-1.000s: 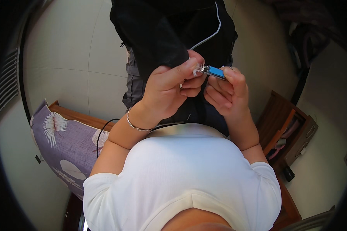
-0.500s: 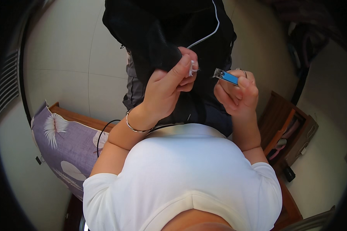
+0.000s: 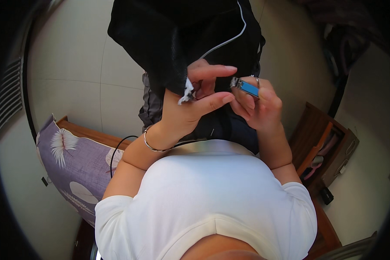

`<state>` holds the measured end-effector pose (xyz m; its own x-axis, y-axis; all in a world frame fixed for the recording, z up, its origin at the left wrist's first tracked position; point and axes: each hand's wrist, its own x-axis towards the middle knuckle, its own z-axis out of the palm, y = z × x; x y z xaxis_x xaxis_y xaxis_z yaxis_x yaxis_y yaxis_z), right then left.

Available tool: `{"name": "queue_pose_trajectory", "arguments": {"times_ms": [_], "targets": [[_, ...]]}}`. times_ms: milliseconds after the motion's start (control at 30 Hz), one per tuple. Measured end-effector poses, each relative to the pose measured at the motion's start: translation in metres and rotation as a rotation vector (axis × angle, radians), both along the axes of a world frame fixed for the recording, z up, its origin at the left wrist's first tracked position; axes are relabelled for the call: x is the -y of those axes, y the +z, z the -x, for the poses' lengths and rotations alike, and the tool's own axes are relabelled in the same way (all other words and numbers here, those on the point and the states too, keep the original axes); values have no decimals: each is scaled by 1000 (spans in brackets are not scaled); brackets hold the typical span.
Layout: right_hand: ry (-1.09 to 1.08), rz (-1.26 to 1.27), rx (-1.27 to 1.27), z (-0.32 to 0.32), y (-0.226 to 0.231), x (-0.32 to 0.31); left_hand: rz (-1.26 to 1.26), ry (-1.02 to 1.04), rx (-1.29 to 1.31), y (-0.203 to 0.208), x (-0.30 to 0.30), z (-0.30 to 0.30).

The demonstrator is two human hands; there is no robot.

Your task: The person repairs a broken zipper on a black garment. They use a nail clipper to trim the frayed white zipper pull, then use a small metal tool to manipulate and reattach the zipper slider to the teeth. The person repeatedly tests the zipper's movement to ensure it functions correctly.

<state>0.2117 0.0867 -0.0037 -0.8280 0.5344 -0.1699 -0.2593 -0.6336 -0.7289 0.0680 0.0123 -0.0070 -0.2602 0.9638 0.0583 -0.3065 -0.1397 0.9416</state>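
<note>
My right hand is closed on a nail clipper with a blue lever. Greyish fluff clings to its jaws, which point at my left hand. The left thumb and forefinger reach out apart on either side of the jaws; whether they touch the clipper is hard to tell. A black cloth hangs over my left palm, its edge caught by the bent lower fingers. From that edge sticks a white frayed scrap, lying by the base of the thumb.
Black fabric with a white cord covers my lap. At left stands a bed with a purple patterned sheet. A wooden drawer unit is at right, one drawer pulled out. Beyond lies a tiled floor.
My left thumb and forefinger have spread from their pinch toward the clipper. The white scrap shifted left and down into the palm. My right hand brought the clipper slightly left.
</note>
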Motion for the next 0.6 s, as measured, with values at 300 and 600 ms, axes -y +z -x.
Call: {"name": "queue_pose_trajectory", "arguments": {"times_ms": [300,600], "targets": [[19,-64,108,-4,-1,9,-131,266,-275,-3,1,-6],[-10,-164,195,-9,1,15,-162,351,-351,-10,0,-5]]}}
